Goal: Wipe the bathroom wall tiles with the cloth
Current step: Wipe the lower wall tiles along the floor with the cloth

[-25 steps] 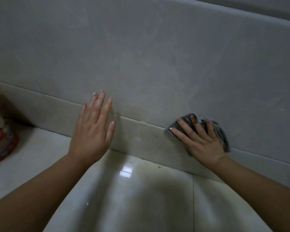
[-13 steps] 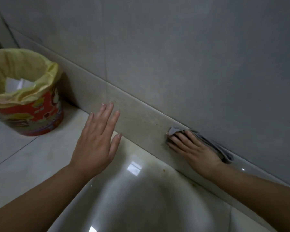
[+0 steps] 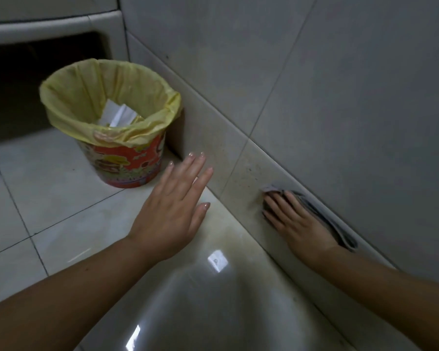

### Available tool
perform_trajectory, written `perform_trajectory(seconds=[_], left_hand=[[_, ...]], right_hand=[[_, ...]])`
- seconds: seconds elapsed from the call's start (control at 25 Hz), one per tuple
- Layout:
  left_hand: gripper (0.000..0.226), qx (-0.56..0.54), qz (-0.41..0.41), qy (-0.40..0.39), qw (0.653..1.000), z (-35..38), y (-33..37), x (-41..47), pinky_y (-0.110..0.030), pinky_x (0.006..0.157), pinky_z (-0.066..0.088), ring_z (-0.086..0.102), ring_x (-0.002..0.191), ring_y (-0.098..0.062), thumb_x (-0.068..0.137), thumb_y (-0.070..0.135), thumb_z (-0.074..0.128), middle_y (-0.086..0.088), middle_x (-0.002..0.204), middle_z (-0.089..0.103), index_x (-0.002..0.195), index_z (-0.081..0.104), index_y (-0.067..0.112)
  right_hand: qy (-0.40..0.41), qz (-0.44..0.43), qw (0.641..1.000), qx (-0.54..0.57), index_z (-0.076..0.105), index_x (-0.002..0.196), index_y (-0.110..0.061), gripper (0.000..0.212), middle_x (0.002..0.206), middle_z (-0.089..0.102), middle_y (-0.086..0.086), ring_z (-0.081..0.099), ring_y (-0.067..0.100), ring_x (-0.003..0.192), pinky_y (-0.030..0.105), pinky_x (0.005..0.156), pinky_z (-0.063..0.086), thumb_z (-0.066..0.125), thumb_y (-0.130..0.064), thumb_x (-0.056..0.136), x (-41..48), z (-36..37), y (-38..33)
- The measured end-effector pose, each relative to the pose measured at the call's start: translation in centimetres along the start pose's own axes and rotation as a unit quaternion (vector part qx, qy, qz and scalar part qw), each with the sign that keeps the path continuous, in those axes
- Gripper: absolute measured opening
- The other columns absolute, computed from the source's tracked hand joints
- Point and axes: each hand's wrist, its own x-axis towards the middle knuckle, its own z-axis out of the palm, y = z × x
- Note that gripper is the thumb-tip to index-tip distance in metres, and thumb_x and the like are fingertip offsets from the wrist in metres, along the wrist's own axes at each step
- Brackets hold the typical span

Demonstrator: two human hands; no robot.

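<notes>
Head view, looking down into a bathroom corner: two bare forearms reach from the near edge over a glossy white tiled floor (image 3: 48,198) that carries bright reflections of a light.

The left hand (image 3: 173,211) hangs above the floor with palm down, its fingers straight, close together and holding nothing. Its fingertips point toward the foot of the wall; whether they touch it cannot be told.

To the right, the right hand (image 3: 297,221) lies flat against the beige skirting band of tiles (image 3: 213,138) along the bottom of the wall. It presses a crumpled grey cloth (image 3: 341,235) onto that band with fingers stretched out over the fabric, not curled round it. The cloth shows past the fingertips and along the hand's upper side, just under the grout line where the skirting meets the large grey wall tiles (image 3: 340,97). Small dark specks mark the skirting just left of the cloth.

Farther off on the left, well apart from both hands, a round red patterned waste bin (image 3: 127,163) stands upright on the floor close to the wall. A yellow plastic liner (image 3: 86,97) is folded over its rim, and white crumpled paper (image 3: 117,114) lies inside.

Beyond the bin, at far left, a dark recess (image 3: 23,84) opens beneath a pale tiled ledge (image 3: 48,24).
</notes>
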Motion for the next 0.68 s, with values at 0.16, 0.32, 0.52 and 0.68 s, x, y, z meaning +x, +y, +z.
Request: perform_trajectory(seconds=[0.16, 0.32, 0.52, 0.68], left_hand=[[0.061, 0.0, -0.022, -0.001, 1.0, 0.4, -1.7, 0.7, -0.041, 0.123, 0.01, 0.011, 0.152, -0.021, 0.099, 0.037, 0.036, -0.01, 0.163, 0.021, 0.153, 0.03, 0.01], [0.06, 0.006, -0.038, -0.004, 0.999, 1.4, -2.9, 0.4, -0.044, 0.122, 0.015, 0.014, 0.152, -0.023, 0.099, 0.037, 0.035, -0.01, 0.162, 0.024, 0.152, 0.033, 0.01], [0.06, 0.017, -0.024, -0.028, 0.999, 2.7, -4.1, -0.5, -0.048, 0.119, 0.022, 0.017, 0.151, -0.024, 0.099, 0.038, 0.033, -0.011, 0.161, 0.025, 0.152, 0.033, 0.01], [0.06, -0.005, -0.027, -0.021, 0.999, 4.0, -4.4, 1.2, -0.051, 0.119, 0.025, 0.019, 0.151, -0.025, 0.099, 0.038, 0.033, -0.013, 0.16, 0.027, 0.151, 0.035, 0.008]], right_hand=[[-0.103, 0.043, 0.994, 0.017, -0.02, 0.146, -0.002, 0.073, 0.154, -0.024, 0.026, -0.023, 0.047, 0.14, 0.056, 0.096, -0.036, 0.007, -0.02, 0.08, 7.0, -4.5, 5.9], [-0.096, 0.007, 0.995, -0.006, -0.005, 0.151, -0.002, 0.064, 0.156, -0.015, 0.027, -0.014, 0.047, 0.142, 0.061, 0.089, -0.04, 0.008, -0.017, 0.09, 12.2, -2.3, 2.7], [-0.185, -0.064, 0.98, 0.026, -0.008, 0.152, -0.003, 0.061, 0.147, -0.032, 0.025, -0.021, 0.046, 0.141, 0.058, 0.088, -0.043, 0.017, -0.02, 0.1, 9.0, -0.5, -0.1], [-0.113, 0.017, 0.993, 0.025, -0.007, 0.152, -0.007, 0.069, 0.156, -0.02, 0.025, -0.02, 0.044, 0.143, 0.056, 0.102, -0.035, 0.008, -0.02, 0.086, 12.3, -3.9, 4.2]])
